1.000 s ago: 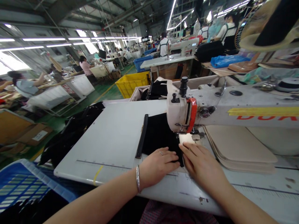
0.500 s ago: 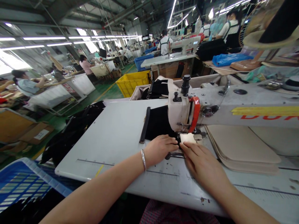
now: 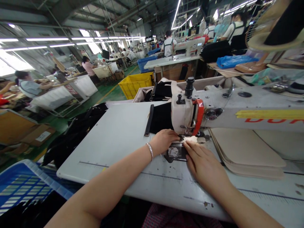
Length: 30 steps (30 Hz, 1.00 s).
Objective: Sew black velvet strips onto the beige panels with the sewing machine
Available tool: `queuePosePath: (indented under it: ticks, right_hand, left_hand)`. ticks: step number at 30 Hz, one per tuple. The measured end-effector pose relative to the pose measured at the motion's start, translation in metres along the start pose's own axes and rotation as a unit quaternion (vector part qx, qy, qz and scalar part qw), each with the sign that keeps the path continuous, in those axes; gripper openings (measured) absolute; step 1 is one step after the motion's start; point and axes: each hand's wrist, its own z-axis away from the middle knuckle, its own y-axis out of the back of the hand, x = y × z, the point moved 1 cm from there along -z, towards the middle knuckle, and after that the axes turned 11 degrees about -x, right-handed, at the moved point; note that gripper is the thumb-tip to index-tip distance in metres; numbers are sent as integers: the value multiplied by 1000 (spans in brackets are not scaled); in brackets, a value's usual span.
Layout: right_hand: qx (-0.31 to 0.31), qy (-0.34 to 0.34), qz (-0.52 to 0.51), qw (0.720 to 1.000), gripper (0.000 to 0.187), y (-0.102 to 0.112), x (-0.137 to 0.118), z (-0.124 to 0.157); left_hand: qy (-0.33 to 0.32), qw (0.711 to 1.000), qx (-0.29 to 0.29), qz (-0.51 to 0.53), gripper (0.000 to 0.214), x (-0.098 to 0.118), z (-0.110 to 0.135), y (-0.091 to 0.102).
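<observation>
My left hand lies on a black fabric piece that runs under the head of a white sewing machine. Its fingers are curled and press the cloth's near edge right in front of the needle. My right hand rests flat beside it, fingers stretched toward a small beige piece at the presser foot. The metal plate of the machine bed shows between my two hands. A black strip lies along the cloth's left side.
A stack of beige cut panels sits to the right under the machine arm. Black fabric hangs off the table's left edge, above a blue crate. A yellow bin and other workers at tables stand farther back.
Both hands have slid away from me toward the needle, feeding the black cloth farther under the machine head. The metal bed plate, covered before, now shows.
</observation>
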Motion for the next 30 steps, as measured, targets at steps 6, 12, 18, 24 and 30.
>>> queuePosePath:
  ticks: [6, 12, 18, 24, 30]
  right_hand:
    - [3, -6, -5, 1000, 49, 0, -2, -2]
    - [11, 2, 1, 1000, 49, 2, -2, -1]
    - [18, 15, -1, 1000, 47, -3, -1, 2]
    - [13, 7, -12, 1000, 48, -4, 1, 1]
    - [42, -2, -21, 999, 44, -5, 3, 6]
  left_hand:
    - [15, 1000, 11, 15, 30, -1, 0, -2]
    - [15, 999, 17, 25, 26, 0, 0, -1]
    - [12, 999, 7, 30, 29, 2, 3, -3]
    - [35, 996, 40, 70, 26, 5, 4, -4]
    - [10, 997, 40, 68, 27, 3, 6, -2]
